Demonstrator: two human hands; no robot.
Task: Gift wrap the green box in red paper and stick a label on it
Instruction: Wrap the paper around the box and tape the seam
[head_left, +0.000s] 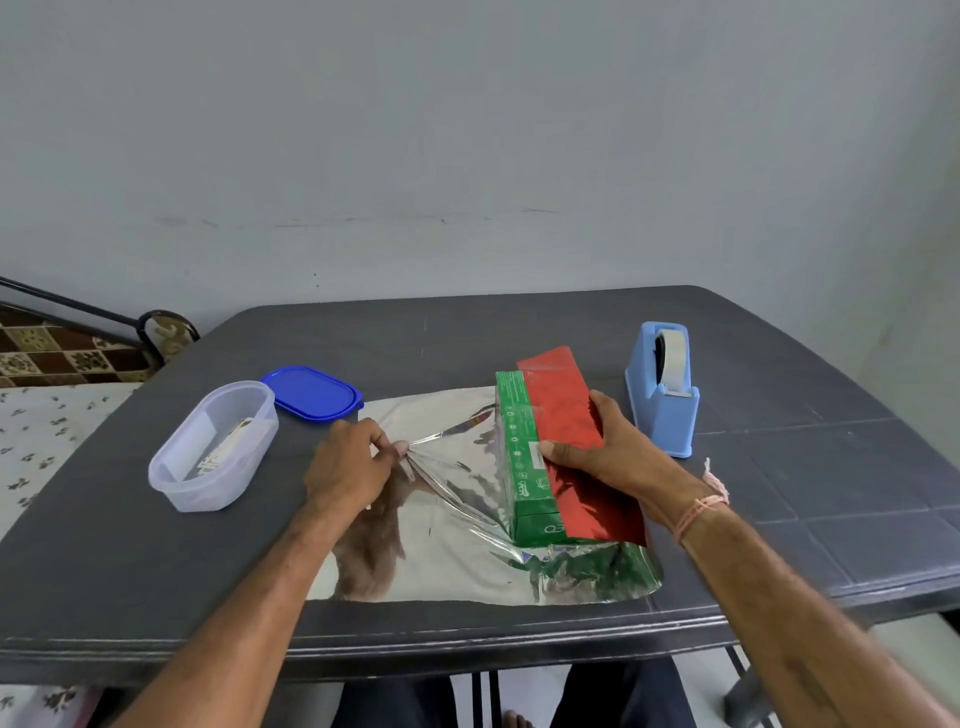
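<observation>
Head view: I'm at a dark grey surface (519, 332) against a pale wall (467, 130), with a bed (47, 415) off to the left. My left hand (353, 462) pinches the paper (457, 551) by its silver edge. My right hand (597, 447) grips the box (519, 457), which stands on the paper mid-surface with the red flap pressed to it. Tub (213, 447) and lid (311, 392) sit left, tape dispenser (662, 389) right.

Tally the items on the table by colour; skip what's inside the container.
Blue: 2, the lid and the tape dispenser
Green: 1, the green box
Red with silver back: 1, the wrapping paper
Clear: 1, the container
Total: 5
</observation>
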